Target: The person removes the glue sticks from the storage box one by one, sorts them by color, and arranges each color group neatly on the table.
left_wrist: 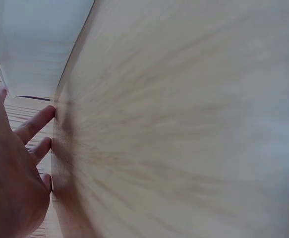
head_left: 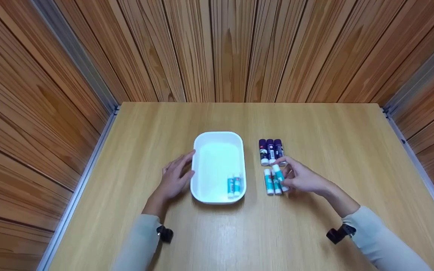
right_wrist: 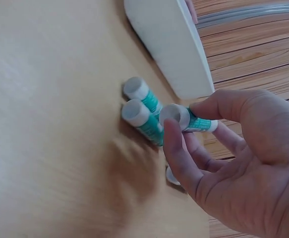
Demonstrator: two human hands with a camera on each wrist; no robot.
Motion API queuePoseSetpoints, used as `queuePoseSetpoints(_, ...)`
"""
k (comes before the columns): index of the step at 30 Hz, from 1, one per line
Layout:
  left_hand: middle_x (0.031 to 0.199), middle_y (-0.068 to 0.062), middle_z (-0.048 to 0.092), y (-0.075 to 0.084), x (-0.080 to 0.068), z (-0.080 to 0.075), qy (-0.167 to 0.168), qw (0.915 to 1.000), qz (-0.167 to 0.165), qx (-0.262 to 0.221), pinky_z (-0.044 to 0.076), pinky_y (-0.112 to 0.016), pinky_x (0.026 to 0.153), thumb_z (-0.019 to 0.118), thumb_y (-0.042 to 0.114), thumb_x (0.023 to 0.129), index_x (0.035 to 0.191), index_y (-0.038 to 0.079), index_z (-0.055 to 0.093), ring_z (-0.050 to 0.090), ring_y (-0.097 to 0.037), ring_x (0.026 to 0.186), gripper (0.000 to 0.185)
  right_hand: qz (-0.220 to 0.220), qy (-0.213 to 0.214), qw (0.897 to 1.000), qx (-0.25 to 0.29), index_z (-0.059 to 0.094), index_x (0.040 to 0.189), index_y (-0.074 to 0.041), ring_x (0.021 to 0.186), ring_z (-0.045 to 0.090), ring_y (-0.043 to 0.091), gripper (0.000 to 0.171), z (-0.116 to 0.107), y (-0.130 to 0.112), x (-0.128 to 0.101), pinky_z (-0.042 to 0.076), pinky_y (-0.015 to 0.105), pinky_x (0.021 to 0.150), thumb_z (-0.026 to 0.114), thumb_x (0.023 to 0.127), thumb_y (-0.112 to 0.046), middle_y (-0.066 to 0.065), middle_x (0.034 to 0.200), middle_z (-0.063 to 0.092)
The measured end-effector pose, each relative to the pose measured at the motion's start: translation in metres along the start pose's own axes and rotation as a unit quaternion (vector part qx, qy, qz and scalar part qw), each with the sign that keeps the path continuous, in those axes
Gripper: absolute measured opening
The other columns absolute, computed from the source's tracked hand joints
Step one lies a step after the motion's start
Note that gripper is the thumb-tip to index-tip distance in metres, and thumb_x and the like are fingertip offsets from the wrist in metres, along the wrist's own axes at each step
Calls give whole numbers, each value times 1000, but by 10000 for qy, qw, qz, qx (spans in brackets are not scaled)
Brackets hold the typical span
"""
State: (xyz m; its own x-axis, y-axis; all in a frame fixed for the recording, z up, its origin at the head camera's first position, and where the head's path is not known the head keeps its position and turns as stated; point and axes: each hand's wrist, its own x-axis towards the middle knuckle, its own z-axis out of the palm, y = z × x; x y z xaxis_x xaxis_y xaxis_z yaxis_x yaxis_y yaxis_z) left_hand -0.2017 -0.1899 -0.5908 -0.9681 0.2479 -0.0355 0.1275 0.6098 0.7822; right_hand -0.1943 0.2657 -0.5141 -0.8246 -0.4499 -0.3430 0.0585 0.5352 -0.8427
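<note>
A white plastic tub (head_left: 217,158) stands on the table, two turquoise glue sticks (head_left: 234,186) in its near right corner. At its left side is my left hand (head_left: 173,177), thumb and a fingertip at the rim; in the left wrist view several fingertips of this hand (left_wrist: 15,163) rest on the table. To the right of the tub, my right hand (head_left: 301,176) pinches a tilted turquoise glue stick (right_wrist: 200,122) between thumb and fingers. Right beneath it, two more turquoise glue sticks (head_left: 269,182) lie side by side.
Three dark purple glue sticks (head_left: 270,151) with white ends lie in a row just beyond the turquoise ones. The wooden table (head_left: 315,128) meets wood-panelled walls (head_left: 232,49) at the back and sides, with metal rails (head_left: 89,169) along its side edges.
</note>
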Motion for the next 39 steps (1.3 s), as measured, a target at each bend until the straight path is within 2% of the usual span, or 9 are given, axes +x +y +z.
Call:
queuePoseSetpoints(5,183,5,43,0,1,0,-14,10000,26,-62,8,-70,135,58,43,116,177,45,31,24,-36,177,67,172,246,9995,99,36,160,-8,88,67,24,64,1,6,-2,65,34,72,65,104,1,17,121,53)
queuePoseSetpoints(10,184,7,42,0,-1,1,-16,10000,40,-49,8,-69,135,58,44,116,177,46,30,24,-35,177,67,314,386,9985,218,33,157,-6,84,65,23,62,4,13,0,63,30,70,66,105,0,12,114,52)
queuePoseSetpoints(14,184,8,41,0,0,1,-16,10000,44,-7,10,-68,134,58,44,116,177,46,30,24,-35,177,66,398,394,9980,280,33,154,-4,80,64,21,60,6,18,2,60,28,67,66,103,2,8,106,52)
queuePoseSetpoints(20,183,8,42,0,1,1,31,10000,62,15,12,-68,133,58,44,116,176,47,31,26,-34,176,66,583,419,9969,327,33,155,-4,81,63,19,61,9,21,3,59,27,69,66,105,0,6,104,51)
queuePoseSetpoints(29,182,1,46,-1,0,3,67,9999,78,-22,9,-71,133,59,39,115,178,39,33,28,-39,175,68,682,477,9963,223,37,158,-2,82,62,18,63,13,20,4,59,26,68,71,105,-1,5,101,53)
queuePoseSetpoints(39,183,5,43,0,0,2,10,10000,-27,1,8,-68,135,57,41,116,177,43,31,26,-35,176,67,742,453,9961,134,40,160,-2,84,63,19,62,14,19,4,60,28,70,71,106,-3,5,103,55)
